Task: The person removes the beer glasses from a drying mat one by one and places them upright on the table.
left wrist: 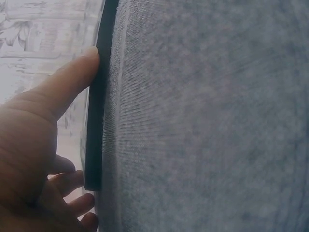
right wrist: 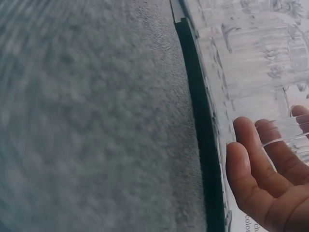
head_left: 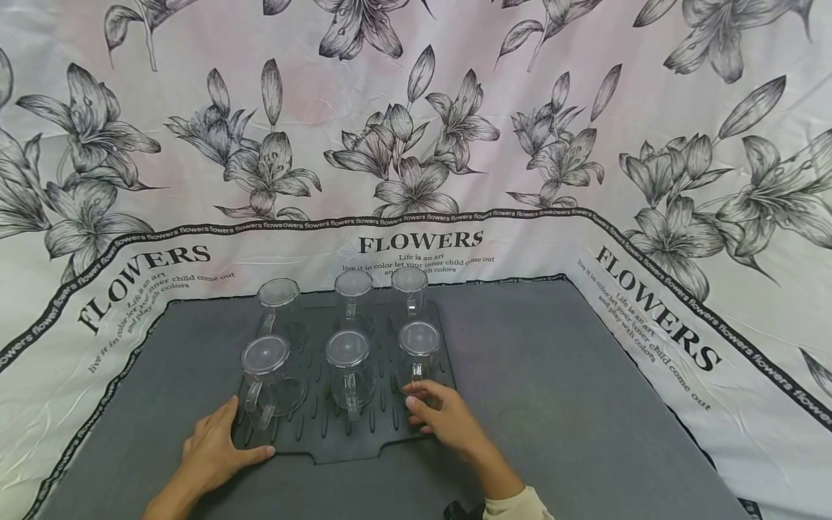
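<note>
Most of what we see from the head is pale cloth [head_left: 292,253], printed with flowers and lettering, walling in the far side and both flanks. Inside it we have the grey table [head_left: 533,404], and on that, left of centre, the dark ridged mat [head_left: 344,448], its far edge near the cloth.

Our left hand [head_left: 211,448] spreads at the mat's near left corner, thumb against the near edge and fingers along the side, splayed wide and wrapped round nothing. Our right hand [head_left: 448,419] is at the front right mug [head_left: 419,343], fingers loosely bent and slightly parted; we cannot tell whether they have hold of it.

That mug stands upturned on the mat, ending a row with the front middle mug [head_left: 349,361] and the front left mug [head_left: 268,361]. Behind them we count the back right mug [head_left: 409,282], the back middle mug [head_left: 354,284] and the back left mug [head_left: 279,292] (clear glass, so edges blur together).

A cream sleeve [head_left: 518,505] shows low in the head view, beside a dark object [head_left: 461,513] too cut off to name. Smallest for us is the front right mug's handle [head_left: 417,371], whose lower end our own fingers obscure.
</note>
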A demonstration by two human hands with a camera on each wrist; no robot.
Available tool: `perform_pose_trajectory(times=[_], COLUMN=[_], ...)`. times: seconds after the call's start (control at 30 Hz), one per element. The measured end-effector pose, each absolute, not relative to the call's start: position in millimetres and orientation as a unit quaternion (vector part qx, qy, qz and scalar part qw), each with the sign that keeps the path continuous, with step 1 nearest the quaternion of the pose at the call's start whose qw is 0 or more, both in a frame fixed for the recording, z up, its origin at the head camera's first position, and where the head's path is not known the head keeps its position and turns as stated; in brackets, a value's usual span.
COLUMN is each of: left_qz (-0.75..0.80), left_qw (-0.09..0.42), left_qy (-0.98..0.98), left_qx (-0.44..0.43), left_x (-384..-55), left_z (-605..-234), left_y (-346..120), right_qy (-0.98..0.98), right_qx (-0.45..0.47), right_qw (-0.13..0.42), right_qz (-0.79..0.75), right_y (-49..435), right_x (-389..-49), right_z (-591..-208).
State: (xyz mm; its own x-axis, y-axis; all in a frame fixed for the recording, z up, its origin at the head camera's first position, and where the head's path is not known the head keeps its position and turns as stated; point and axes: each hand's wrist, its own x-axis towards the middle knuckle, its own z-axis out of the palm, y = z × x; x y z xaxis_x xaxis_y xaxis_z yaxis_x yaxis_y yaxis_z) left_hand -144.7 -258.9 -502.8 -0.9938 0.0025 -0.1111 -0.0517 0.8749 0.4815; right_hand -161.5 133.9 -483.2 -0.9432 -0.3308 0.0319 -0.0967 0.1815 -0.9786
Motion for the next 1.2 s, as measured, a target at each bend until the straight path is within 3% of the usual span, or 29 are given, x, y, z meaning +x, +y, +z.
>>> perform_pose_trajectory(times=[0.5,0.7,0.9,1.2], left_qz=[0.243,0.246,0.242,0.237], left_qw=[0.034,0.055,0.086,0.085], left_qy=[0.969,0.968,0.966,0.967], left_qx=[0.002,-0.008,-0.023,-0.029], left_x=[-143.8,-145.0,-147.6,-149.8], left_z=[-511.6,-512.0,-508.8,-504.5], left_y=[-256.9,-256.3,-255.8,-259.2], right_qy=[0.719,0.717,0.739,0.767], right_qx=[-0.140,-0.138,-0.167,-0.202], right_qw=[0.088,0.054,0.017,-0.064], right_qz=[-0.675,-0.681,-0.653,-0.606], right_y=[130.4,133.6,150.6,177.1], right_x=[-164.0,-162.5,-158.0,-161.8], right_z=[-488.6,-487.1,-460.1,-421.4])
